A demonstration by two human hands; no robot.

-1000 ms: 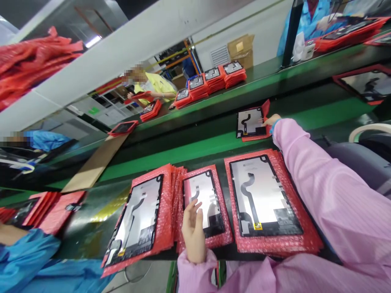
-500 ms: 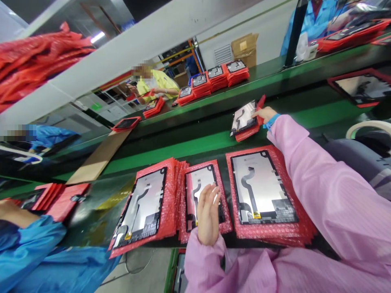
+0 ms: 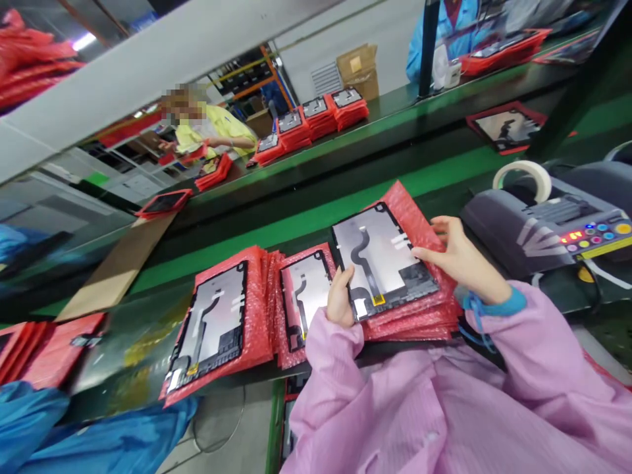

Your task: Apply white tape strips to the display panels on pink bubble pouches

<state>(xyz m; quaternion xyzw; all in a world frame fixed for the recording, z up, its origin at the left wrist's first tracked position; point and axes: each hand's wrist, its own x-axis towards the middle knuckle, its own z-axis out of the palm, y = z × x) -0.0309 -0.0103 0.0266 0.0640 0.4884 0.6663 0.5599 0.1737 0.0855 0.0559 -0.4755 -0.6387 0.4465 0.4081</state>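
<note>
A tablet screen panel [image 3: 370, 263] with a dark ribbon cable lies on a red bubble-wrap bag [image 3: 402, 204], over the right-hand stack of red bags [image 3: 419, 322]. My left hand [image 3: 340, 299] is closed on the panel's lower left edge, thumb on top. At the right side, my right hand [image 3: 457, 257] grips the panel and its bag, its thumb at the panel's edge and its fingers by the bag's edge. To the left are a middle stack with a similar panel [image 3: 316, 283] and a left stack topped by another panel [image 3: 212, 322].
A grey machine [image 3: 523, 230] with lit buttons stands at the right, a tape roll [image 3: 523, 172] on top. Behind runs a green-and-black conveyor [image 3: 296, 224]. Further panel stacks [image 3: 316, 122] line the far shelf. A co-worker's blue sleeve [image 3: 29, 421] is at lower left.
My right hand has brought the panel and bag from the conveyor onto the right-hand stack. My left hand has moved right from above the middle stack and closed on the panel. The view has turned right.
</note>
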